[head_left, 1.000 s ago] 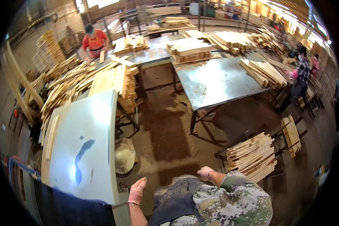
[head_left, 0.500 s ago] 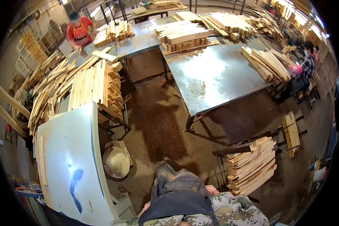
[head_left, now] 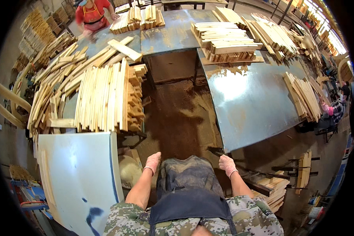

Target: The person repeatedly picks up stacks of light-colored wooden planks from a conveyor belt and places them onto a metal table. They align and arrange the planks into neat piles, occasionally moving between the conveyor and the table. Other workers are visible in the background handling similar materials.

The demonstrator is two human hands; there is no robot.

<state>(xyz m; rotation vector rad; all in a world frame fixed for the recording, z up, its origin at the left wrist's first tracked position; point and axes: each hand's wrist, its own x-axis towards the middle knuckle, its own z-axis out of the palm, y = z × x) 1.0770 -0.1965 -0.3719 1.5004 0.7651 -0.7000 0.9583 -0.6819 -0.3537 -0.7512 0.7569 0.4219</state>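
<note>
My left hand (head_left: 153, 162), in a thin pale glove, is raised in front of my dark apron (head_left: 190, 188), on its left side. Its fingers look curled in, and nothing shows in them. On the apron's other side is my right hand (head_left: 227, 165), gloved alike and also loosely closed, with no object visible in it. It appears just below the near corner of the metal-topped table (head_left: 255, 114); I cannot tell whether they touch. Nearest to my left hand are a round, pale-topped container (head_left: 130, 170) on the floor and a stack of wooden strips (head_left: 102, 96).
A pale smooth-topped table (head_left: 76, 169) stands at left. Loose wooden strips (head_left: 61, 84) lie beyond it. More stacked strips (head_left: 224, 37) sit on the far tables; another pile (head_left: 271, 190) is low at right. A person in red (head_left: 93, 15) stands far left, another person (head_left: 336, 110) far right.
Both my hands have come up and forward from beside the apron. The view has shifted: the left wood stack looks closer, and the right-hand table sits farther right and lower.
</note>
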